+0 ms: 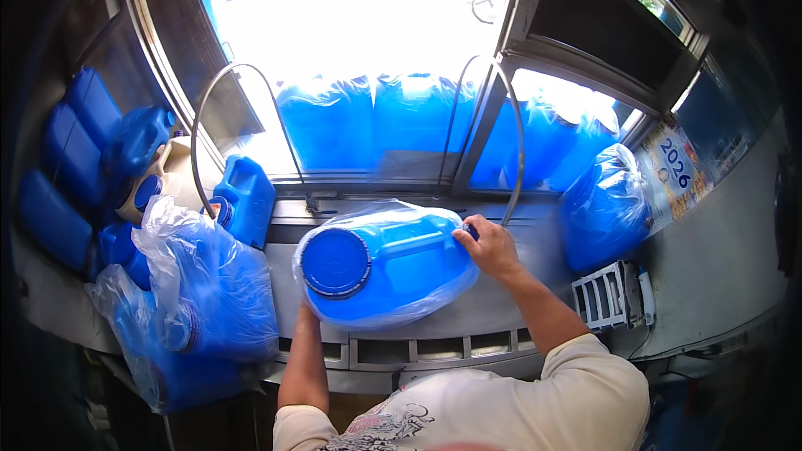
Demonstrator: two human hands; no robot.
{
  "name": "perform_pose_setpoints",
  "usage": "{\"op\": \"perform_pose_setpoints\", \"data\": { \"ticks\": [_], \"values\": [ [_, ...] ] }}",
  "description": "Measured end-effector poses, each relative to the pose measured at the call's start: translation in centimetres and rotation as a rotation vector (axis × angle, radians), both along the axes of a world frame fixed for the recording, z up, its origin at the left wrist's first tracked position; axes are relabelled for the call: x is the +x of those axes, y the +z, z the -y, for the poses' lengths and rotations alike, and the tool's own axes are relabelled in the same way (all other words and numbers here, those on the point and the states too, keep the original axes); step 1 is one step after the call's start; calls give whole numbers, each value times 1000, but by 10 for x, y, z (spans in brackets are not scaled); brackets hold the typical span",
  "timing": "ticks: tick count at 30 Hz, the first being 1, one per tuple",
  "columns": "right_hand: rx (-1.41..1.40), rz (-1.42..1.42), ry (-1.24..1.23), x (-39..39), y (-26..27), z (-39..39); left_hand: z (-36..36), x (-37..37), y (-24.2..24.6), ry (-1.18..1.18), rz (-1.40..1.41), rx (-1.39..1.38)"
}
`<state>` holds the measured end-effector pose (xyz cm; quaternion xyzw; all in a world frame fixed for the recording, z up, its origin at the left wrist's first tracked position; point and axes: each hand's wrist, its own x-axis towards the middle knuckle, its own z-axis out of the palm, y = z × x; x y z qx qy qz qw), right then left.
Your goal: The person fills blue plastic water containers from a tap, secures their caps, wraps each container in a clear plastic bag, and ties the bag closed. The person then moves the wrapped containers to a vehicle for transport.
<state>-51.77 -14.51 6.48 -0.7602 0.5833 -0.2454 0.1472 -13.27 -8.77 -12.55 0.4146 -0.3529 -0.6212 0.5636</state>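
A blue plastic water jug (413,269) in a clear plastic bag lies on its side in front of me, over the metal counter. Its wide, dark blue screw lid (336,263) faces up at the left end. My right hand (492,247) grips a small dark cap (470,230) at the jug's right end. My left forearm (305,351) reaches up to the jug's lower left side. The left hand itself is hidden behind the jug, so its grip does not show.
Bagged blue jugs (213,288) crowd the counter's left, beside an unbagged jug (247,200) and a beige one (178,166). At right stand a bagged jug (608,213) and a grey slotted rack (601,297). Two curved hoses (195,131) arch before the window, with more jugs (423,113) beyond.
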Motion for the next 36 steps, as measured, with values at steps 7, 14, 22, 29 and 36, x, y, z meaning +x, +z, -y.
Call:
{"op": "perform_pose_setpoints", "data": {
  "ticks": [7, 14, 22, 29, 36],
  "values": [
    [44, 112, -87, -187, -30, -29, -9, -170, -11, -206, -46, 8],
    [479, 583, -191, -346, -51, -50, -26, -304, 20, -84, 63, -29],
    [292, 292, -87, -453, 40, -59, -68, -329, 132, -134, 566, -76],
    [-25, 177, 2, -489, 168, -43, -41, -268, 280, 170, 950, -213],
    [-16, 462, 341, -522, 215, -29, -45, -234, 344, -41, 632, -356]
  ]
}}
